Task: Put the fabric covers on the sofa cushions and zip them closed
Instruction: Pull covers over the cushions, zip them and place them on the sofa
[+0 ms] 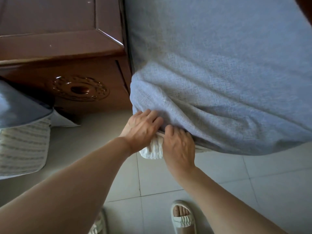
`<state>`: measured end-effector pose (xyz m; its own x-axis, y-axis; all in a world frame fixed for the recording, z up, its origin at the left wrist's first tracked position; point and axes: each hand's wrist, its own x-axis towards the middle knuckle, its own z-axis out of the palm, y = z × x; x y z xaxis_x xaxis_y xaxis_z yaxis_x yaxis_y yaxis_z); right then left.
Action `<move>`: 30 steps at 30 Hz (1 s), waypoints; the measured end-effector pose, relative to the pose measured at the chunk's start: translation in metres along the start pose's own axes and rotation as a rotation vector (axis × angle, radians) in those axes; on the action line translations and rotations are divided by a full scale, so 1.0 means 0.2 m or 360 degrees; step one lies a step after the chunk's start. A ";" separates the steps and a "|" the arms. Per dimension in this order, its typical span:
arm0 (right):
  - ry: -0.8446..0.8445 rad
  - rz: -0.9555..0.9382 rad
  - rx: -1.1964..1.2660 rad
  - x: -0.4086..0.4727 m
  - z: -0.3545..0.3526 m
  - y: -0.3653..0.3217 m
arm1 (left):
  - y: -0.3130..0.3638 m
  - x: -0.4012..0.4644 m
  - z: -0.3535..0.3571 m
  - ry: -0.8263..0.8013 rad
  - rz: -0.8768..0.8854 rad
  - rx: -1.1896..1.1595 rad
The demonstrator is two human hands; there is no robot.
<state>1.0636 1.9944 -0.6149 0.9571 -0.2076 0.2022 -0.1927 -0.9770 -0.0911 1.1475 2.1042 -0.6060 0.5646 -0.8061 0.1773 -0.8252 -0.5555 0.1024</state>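
Observation:
A large cushion in a blue-grey fabric cover (219, 73) fills the upper right of the head view, its near corner bunched and wrinkled. A white quilted corner of the inner cushion (152, 151) pokes out of the cover's open edge below. My left hand (142, 130) grips the cover's edge at that corner, fingers curled into the fabric. My right hand (179, 146) sits beside it and pinches the cover's hem, fingertips tucked under the cloth. The zipper itself is hidden.
A dark wooden sofa frame (67, 53) with a carved round ornament stands at the upper left. Another cushion (22, 146), striped white with a blue cover partly on, lies at the left edge. Pale floor tiles (253, 191) and my slippered feet (181, 217) are below.

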 end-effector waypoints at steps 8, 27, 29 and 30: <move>-0.0165 0.0310 0.0051 -0.07 0.00 -0.13 | -0.15 -0.07 0.01 0.0089 0.0156 -0.0081; -0.0248 0.0359 -0.0038 -0.19 0.07 -0.25 | -0.09 -0.23 0.11 -0.0210 0.0256 0.0205; -0.0152 0.0374 -0.0083 -0.21 0.08 -0.27 | -0.11 -0.23 0.16 -0.0072 0.0332 0.0193; -0.0089 0.0409 -0.0062 -0.22 0.11 -0.28 | -0.12 -0.24 0.18 -0.0003 0.0378 0.0157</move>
<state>1.0368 2.0587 -0.6395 0.8859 -0.4473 0.1230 -0.4381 -0.8939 -0.0949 1.1408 2.1484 -0.6522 0.3552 -0.9166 0.1833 -0.9292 -0.3676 -0.0377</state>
